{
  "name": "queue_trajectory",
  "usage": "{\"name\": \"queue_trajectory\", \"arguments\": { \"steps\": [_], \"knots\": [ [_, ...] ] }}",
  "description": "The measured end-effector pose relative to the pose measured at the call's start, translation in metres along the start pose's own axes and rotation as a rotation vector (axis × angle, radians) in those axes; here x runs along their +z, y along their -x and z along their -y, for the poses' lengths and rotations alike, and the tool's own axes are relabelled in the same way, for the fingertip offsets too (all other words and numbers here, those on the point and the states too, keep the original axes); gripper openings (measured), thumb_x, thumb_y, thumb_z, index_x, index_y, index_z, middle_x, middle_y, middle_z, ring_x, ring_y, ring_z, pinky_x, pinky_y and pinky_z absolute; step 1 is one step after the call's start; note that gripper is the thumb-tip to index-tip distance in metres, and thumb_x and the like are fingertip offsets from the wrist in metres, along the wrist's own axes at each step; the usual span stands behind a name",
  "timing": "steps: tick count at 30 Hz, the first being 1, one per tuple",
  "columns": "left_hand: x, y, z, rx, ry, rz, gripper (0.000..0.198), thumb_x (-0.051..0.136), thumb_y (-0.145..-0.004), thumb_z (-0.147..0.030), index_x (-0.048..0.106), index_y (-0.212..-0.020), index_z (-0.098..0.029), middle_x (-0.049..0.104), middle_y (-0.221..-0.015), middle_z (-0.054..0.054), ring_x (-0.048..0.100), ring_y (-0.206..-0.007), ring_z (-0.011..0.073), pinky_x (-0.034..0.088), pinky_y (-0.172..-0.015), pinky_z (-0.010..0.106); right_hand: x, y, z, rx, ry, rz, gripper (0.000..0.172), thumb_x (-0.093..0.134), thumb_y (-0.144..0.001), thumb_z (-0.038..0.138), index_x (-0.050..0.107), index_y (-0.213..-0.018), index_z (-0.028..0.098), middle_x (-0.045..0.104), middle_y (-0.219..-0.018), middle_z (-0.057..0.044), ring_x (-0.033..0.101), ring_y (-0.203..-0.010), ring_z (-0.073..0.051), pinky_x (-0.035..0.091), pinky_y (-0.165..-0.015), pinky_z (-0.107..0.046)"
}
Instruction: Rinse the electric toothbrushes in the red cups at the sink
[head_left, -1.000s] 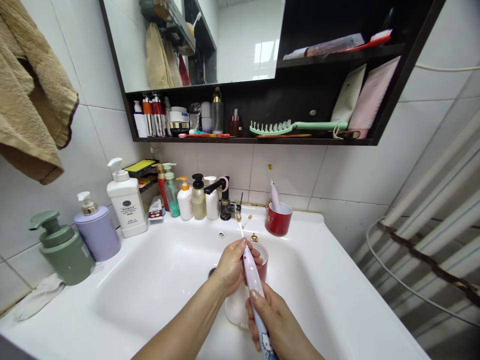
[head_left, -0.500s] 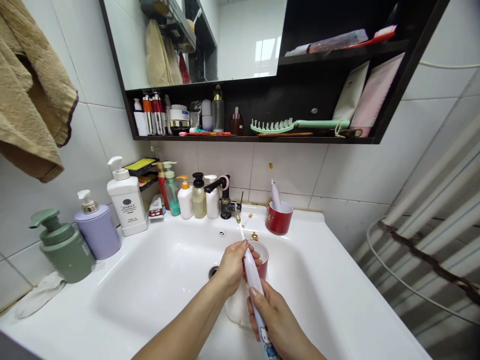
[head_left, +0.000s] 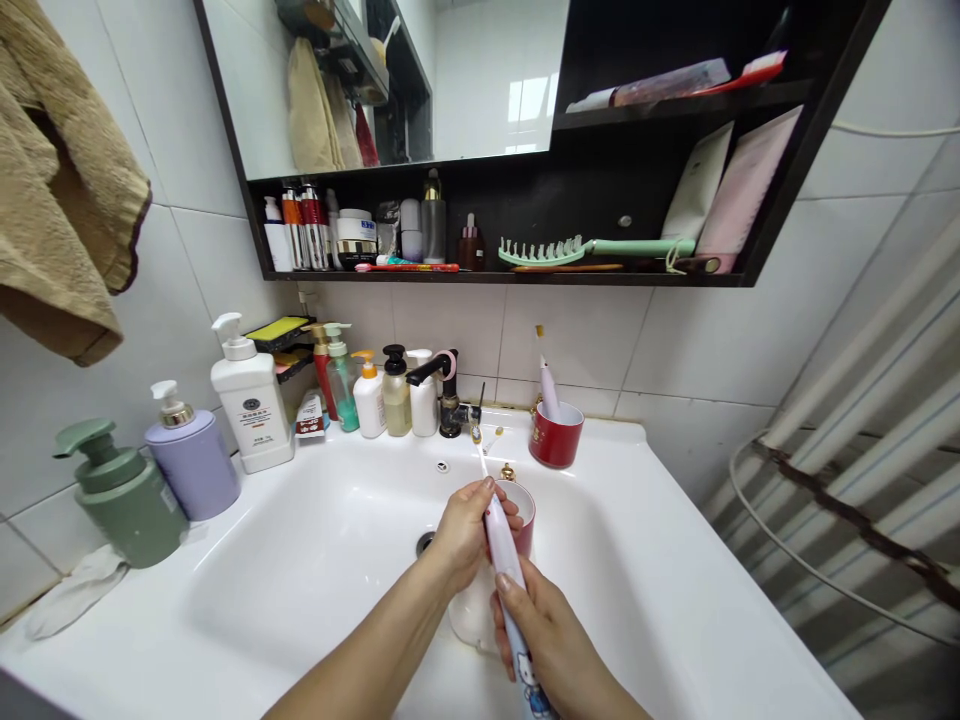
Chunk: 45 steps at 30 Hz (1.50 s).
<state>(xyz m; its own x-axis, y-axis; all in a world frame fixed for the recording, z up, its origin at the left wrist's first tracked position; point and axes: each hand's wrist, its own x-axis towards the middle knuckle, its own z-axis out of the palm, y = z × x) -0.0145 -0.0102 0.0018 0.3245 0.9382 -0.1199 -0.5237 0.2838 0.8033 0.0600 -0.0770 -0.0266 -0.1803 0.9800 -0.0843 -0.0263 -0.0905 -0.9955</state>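
Over the white sink basin (head_left: 315,570), my right hand (head_left: 551,645) is wrapped round the lower handle of a pink-and-white electric toothbrush (head_left: 499,535) with a cartoon cat on it. The brush points away from me, its head (head_left: 475,434) close to the black faucet (head_left: 442,385). My left hand (head_left: 465,530) is closed round the toothbrush's upper body and touches a red cup (head_left: 523,512) behind it; whether it also holds the cup I cannot tell. Something pale and white (head_left: 469,615) lies in the basin under my hands.
A second red cup (head_left: 556,436) with another electric toothbrush stands on the sink's back ledge. Several pump bottles (head_left: 251,395) line the left and back edges. A black shelf (head_left: 525,240) with a green hairbrush hangs above, a brown towel (head_left: 60,190) at the left, pipes at the right.
Almost nothing differs. Both hands and the toothbrush keep their place over the basin; the view shifts slightly.
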Motion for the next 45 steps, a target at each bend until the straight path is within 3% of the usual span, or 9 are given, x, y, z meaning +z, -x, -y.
{"name": "queue_trajectory", "arguments": {
  "steps": [7, 13, 21, 30, 38, 41, 45],
  "knots": [
    [-0.001, 0.001, -0.003, -0.013, 0.011, 0.020, 0.020, 0.046, -0.063, -0.032, 0.042, -0.059, -0.013, 0.050, -0.050, 0.000, 0.049, -0.045, 0.0090, 0.037, -0.051, 0.023, 0.000, -0.001, 0.002, 0.000, -0.035, 0.025, 0.024, 0.032, -0.071, 0.041, 0.033, -0.066, 0.018, 0.038, -0.052, 0.006, 0.035, -0.034, -0.003, 0.028, -0.033, -0.017],
    [0.001, 0.000, 0.000, 0.010, -0.005, -0.061, 0.020, 0.047, -0.062, -0.033, 0.044, -0.062, -0.013, 0.050, -0.051, 0.000, 0.049, -0.045, 0.0090, 0.036, -0.048, 0.022, -0.001, -0.003, 0.003, 0.017, -0.040, 0.007, 0.027, 0.035, -0.068, 0.044, 0.033, -0.066, 0.018, 0.039, -0.051, 0.006, 0.036, -0.036, -0.004, 0.030, -0.034, -0.017],
    [-0.003, 0.001, -0.003, -0.019, -0.010, 0.010, 0.018, 0.046, -0.064, -0.030, 0.043, -0.060, -0.013, 0.051, -0.052, 0.000, 0.050, -0.046, 0.0093, 0.037, -0.050, 0.022, -0.002, -0.003, 0.002, 0.058, -0.117, 0.049, 0.026, 0.034, -0.068, 0.044, 0.032, -0.065, 0.018, 0.038, -0.053, 0.006, 0.035, -0.033, -0.003, 0.028, -0.033, -0.017],
    [0.000, 0.002, 0.002, 0.020, -0.060, -0.008, 0.022, 0.049, -0.061, -0.032, 0.048, -0.067, -0.011, 0.051, -0.052, 0.001, 0.049, -0.045, 0.0097, 0.037, -0.051, 0.024, 0.005, 0.001, 0.009, 0.042, -0.055, -0.062, 0.028, 0.038, -0.066, 0.045, 0.036, -0.067, 0.017, 0.037, -0.051, 0.006, 0.037, -0.042, -0.006, 0.028, -0.041, -0.019],
    [0.007, 0.007, -0.017, 0.134, -0.015, 0.005, 0.016, 0.046, -0.063, -0.024, 0.048, -0.070, -0.010, 0.052, -0.054, 0.001, 0.049, -0.048, 0.0090, 0.036, -0.052, 0.023, 0.000, -0.008, 0.026, -0.090, 0.149, -0.034, 0.024, 0.040, -0.067, 0.038, 0.042, -0.063, 0.014, 0.027, -0.051, 0.006, 0.024, -0.047, -0.006, 0.019, -0.044, -0.019],
    [0.009, 0.012, -0.024, 0.194, -0.014, 0.010, 0.016, 0.045, -0.064, -0.024, 0.047, -0.072, -0.010, 0.053, -0.054, 0.001, 0.050, -0.050, 0.0094, 0.037, -0.054, 0.023, 0.005, -0.007, 0.033, -0.150, 0.185, -0.051, 0.023, 0.040, -0.067, 0.037, 0.041, -0.061, 0.015, 0.030, -0.051, 0.006, 0.026, -0.047, -0.006, 0.021, -0.044, -0.019],
    [0.005, 0.018, -0.027, 0.200, -0.033, -0.038, 0.014, 0.044, -0.064, -0.022, 0.047, -0.071, -0.010, 0.053, -0.054, 0.002, 0.050, -0.049, 0.0092, 0.037, -0.053, 0.023, 0.015, 0.000, 0.031, -0.107, 0.150, -0.064, 0.023, 0.036, -0.069, 0.038, 0.040, -0.065, 0.015, 0.038, -0.052, 0.004, 0.033, -0.046, -0.006, 0.025, -0.043, -0.019]
  ]
}}
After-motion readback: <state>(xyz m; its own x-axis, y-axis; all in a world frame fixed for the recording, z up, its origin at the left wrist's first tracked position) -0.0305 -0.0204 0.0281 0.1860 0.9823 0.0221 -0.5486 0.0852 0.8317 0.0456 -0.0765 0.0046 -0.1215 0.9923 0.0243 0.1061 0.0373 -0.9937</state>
